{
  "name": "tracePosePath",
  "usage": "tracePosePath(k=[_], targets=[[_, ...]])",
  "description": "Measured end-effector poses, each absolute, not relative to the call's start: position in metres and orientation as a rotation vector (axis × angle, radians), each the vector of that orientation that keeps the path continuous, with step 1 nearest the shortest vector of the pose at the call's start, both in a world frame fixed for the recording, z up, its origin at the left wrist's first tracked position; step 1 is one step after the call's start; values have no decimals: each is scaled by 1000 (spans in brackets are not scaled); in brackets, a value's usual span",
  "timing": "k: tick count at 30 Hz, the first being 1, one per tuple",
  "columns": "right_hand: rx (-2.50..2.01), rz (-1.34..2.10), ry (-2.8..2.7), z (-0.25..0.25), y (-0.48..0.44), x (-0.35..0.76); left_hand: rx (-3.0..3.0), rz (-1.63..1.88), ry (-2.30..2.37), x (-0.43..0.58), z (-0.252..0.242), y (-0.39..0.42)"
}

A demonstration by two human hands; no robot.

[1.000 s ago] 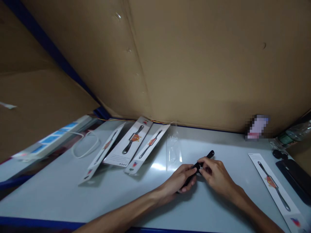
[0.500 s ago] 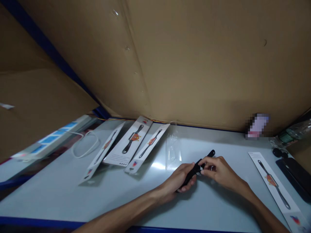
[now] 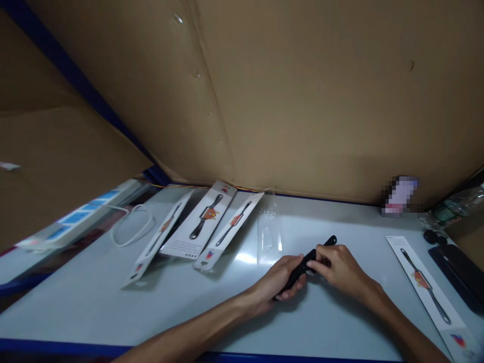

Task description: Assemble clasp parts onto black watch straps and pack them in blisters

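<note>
A black two-handled spokeshave [image 3: 308, 258] is held at a slant above the table, its far handle pointing up to the right. My left hand [image 3: 282, 280] wraps around the near handle, fingers closed. At the tool's middle, the thumb and fingers of my right hand [image 3: 338, 264] are pinched together against it. A small pale bit shows under those fingertips, too small to name. To the right lies a white card [image 3: 404, 275] printed with a picture of the same kind of tool.
Several printed packaging cards [image 3: 196, 242] lean and overlap on the left of the grey table [image 3: 94, 312]. Clear plastic packaging [image 3: 268, 237] lies behind my hands. A white cable [image 3: 130, 239] and power strip [image 3: 75, 219] are far left. A black case [image 3: 457, 275] and plastic bottle [image 3: 461, 204] stand right.
My right fingers have shifted slightly at the spokeshave's middle, and less of the pale part shows. My left hand keeps its hold in the same place.
</note>
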State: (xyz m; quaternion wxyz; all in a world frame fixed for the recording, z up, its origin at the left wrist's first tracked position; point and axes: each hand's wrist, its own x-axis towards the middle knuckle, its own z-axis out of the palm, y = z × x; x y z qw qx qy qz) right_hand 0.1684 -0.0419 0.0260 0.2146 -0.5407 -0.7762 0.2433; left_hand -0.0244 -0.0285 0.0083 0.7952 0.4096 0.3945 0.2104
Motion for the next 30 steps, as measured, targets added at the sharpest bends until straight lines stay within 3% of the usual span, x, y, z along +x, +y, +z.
tracePosePath(k=[4, 12, 18, 24, 30], targets=[[-1496, 523, -2222, 19, -43, 164, 890, 457, 853, -24, 9, -29], [-1343, 719, -2166, 28, -45, 163, 898, 448, 863, -24, 7, -27], [-1458, 521, -2143, 27, -43, 169, 906, 438, 848, -24, 10, -28], [-1369, 676, -2201, 30, -44, 167, 898, 448, 867, -24, 8, -28], [-1434, 493, -2231, 30, -45, 168, 890, 439, 875, -24, 9, -28]])
